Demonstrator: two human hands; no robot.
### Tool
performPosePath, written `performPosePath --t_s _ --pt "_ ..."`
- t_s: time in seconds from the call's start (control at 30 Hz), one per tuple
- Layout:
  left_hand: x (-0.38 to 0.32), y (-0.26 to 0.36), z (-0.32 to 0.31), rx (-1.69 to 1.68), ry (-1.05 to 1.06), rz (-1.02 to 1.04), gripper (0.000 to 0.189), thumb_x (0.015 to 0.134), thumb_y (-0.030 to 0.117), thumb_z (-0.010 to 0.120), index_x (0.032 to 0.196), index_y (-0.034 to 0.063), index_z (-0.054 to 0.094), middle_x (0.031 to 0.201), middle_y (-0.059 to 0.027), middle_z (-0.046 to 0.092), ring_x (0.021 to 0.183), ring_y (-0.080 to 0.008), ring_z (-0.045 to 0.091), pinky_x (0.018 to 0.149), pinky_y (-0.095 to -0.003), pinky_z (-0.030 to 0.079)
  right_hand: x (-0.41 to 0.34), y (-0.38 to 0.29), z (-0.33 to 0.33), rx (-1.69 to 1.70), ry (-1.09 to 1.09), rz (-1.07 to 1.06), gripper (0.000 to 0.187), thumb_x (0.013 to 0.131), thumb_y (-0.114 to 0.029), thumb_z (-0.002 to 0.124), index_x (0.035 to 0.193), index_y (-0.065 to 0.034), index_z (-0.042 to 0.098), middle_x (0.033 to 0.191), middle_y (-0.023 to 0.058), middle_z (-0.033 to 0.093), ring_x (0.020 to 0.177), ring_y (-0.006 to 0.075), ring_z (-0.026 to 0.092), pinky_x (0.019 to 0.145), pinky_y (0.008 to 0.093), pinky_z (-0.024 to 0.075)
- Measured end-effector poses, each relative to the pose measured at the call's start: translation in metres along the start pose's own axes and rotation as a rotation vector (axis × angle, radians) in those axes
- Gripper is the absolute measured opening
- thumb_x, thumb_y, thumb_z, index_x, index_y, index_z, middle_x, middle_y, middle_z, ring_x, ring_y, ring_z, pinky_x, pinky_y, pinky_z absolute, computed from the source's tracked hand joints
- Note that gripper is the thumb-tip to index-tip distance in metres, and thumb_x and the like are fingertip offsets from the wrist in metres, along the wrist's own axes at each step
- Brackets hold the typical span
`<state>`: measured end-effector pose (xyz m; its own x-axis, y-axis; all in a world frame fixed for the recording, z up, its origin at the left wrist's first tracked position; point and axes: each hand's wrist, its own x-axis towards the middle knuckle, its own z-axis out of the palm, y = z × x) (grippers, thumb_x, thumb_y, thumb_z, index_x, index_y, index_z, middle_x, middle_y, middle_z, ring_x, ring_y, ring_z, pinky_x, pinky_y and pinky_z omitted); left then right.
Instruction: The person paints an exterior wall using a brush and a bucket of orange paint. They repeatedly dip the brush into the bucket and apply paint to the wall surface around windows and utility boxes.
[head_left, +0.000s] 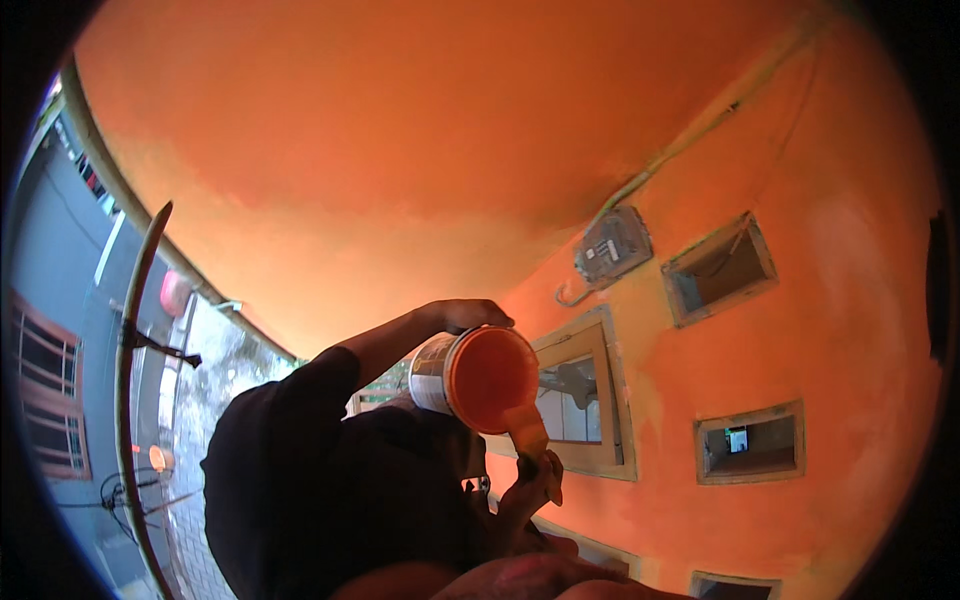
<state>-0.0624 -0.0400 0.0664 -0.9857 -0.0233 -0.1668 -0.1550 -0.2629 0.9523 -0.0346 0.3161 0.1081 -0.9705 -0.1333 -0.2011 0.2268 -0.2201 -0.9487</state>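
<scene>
My left hand (474, 313) holds the upper side of a plastic paint bucket (429, 373), its arm bent across from a dark sleeve. The bucket is tilted with its mouth toward me, and orange paint coats the inside. Below it, my right hand (534, 487) grips a paintbrush (529, 431) whose wide head is covered in orange. The brush head overlaps the lower rim of the bucket; whether it touches the rim is hard to tell. Much of my right forearm is in shadow.
An orange wall (847, 360) at right holds a wooden-framed window (619, 405), small framed openings (750, 444) and an electricity meter box (613, 247) with a conduit (675, 146). Overhead spreads an orange ceiling (420, 135). At left stand a wooden pole (129, 390) with wires and a grey building (56, 262).
</scene>
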Motion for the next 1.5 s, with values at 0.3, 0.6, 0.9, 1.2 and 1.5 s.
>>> performPosePath --t_s 0.3,0.6,0.9,1.2,1.5 --pt "-0.011 0.006 -0.002 -0.006 -0.01 0.004 0.042 0.099 0.029 0.057 0.115 -0.0094 0.063 0.116 -0.0153 0.065 0.105 -0.0191 0.057 0.096 -0.032 0.045 -0.003 -0.013 0.001 -0.032 -0.05 0.033 0.025 0.095 -0.019 0.058 0.112 -0.0012 0.058 0.106 0.0098 0.059 0.099 0.0215 0.057 0.083 0.0333 0.0496" --pt "-0.01 0.003 -0.001 -0.066 0.027 0.043 0.037 0.101 0.025 0.054 0.104 -0.0098 0.066 0.099 -0.0091 0.067 0.088 -0.0128 0.059 0.083 -0.0313 0.05 0.028 -0.013 -0.018 0.084 -0.042 -0.068 0.027 0.094 -0.026 0.063 0.112 -0.0059 0.059 0.101 0.0053 0.058 0.094 0.0188 0.056 0.082 0.0306 0.0474" --pt "-0.03 0.023 0.001 -0.084 0.057 0.021 0.028 0.101 0.027 0.053 0.091 0.0046 0.066 0.084 0.0008 0.061 0.072 -0.0082 0.055 0.063 -0.0279 0.048 0.048 0.022 -0.032 -0.489 -0.146 -0.554 0.029 0.095 -0.022 0.062 0.119 -0.0047 0.059 0.108 0.0065 0.059 0.099 0.0192 0.058 0.086 0.0294 0.0478" --pt "-0.016 0.007 -0.008 -0.047 0.03 0.009 0.034 0.101 0.03 0.054 0.1 -0.0021 0.065 0.093 -0.0057 0.064 0.081 -0.0127 0.059 0.075 -0.0311 0.05 0.095 -0.16 0.019 0.026 -0.206 -0.284 0.015 0.092 -0.01 0.068 0.102 -0.0006 0.062 0.096 0.0105 0.063 0.084 0.0218 0.067 0.078 0.0367 0.0589" --pt "0.002 -0.006 -0.024 0.006 -0.014 0.024 0.033 0.1 0.029 0.052 0.096 -0.0008 0.065 0.094 -0.0076 0.062 0.085 -0.0153 0.057 0.08 -0.0328 0.047 0.161 -0.407 0.196 -0.605 -0.654 -0.975 0.005 0.092 -0.006 0.066 0.091 -0.0011 0.067 0.084 0.0031 0.068 0.074 0.0111 0.065 0.066 0.0275 0.0552"
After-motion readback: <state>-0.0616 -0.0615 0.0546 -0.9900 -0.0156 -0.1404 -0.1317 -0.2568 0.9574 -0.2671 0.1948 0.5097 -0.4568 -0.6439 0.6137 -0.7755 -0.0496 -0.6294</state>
